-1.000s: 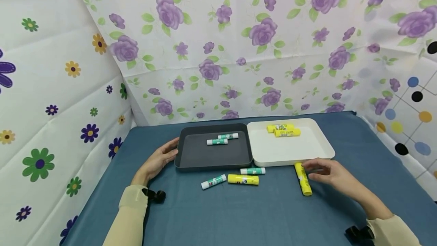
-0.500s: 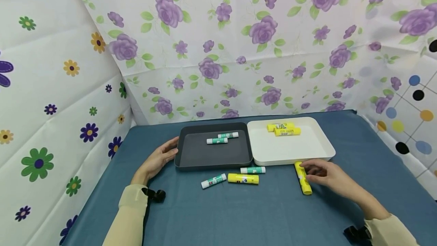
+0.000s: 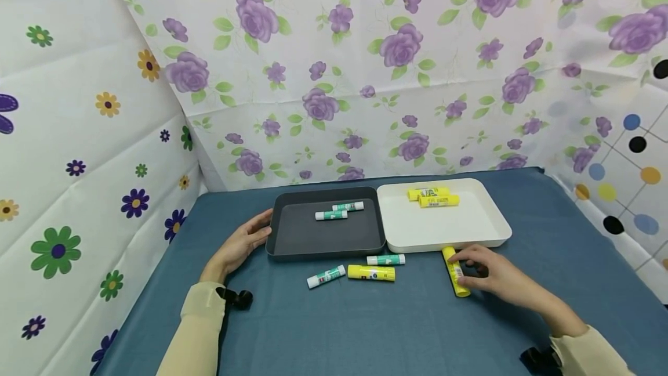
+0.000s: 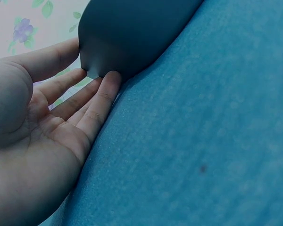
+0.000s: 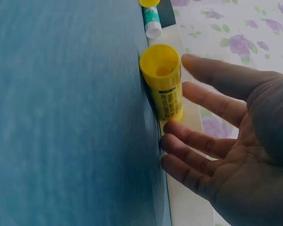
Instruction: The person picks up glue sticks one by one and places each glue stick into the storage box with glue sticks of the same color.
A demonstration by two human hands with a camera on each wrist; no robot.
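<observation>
My left hand (image 3: 241, 246) rests its fingertips against the left wall of a dark grey tray (image 3: 323, 242); in the left wrist view its extended fingers (image 4: 92, 113) meet the tray's side. My right hand (image 3: 496, 274) touches the right side of a yellow glue stick (image 3: 456, 273) lying on the cloth before a white tray (image 3: 443, 226). In the right wrist view this glue stick (image 5: 165, 89) has its round end toward the camera, thumb and fingertips along one side only, not wrapped round it.
Two green-and-white glue sticks (image 3: 331, 215) lie in the grey tray, two yellow ones (image 3: 438, 201) in the white tray. On the blue cloth (image 3: 334, 329) before the trays are another yellow glue stick (image 3: 371, 273) and two green-and-white ones (image 3: 326, 277). Patterned curtains (image 3: 318, 74) stand behind.
My right hand has moved slightly left, and the yellow glue stick beside it has shifted left with it. The left hand stays at the grey tray.
</observation>
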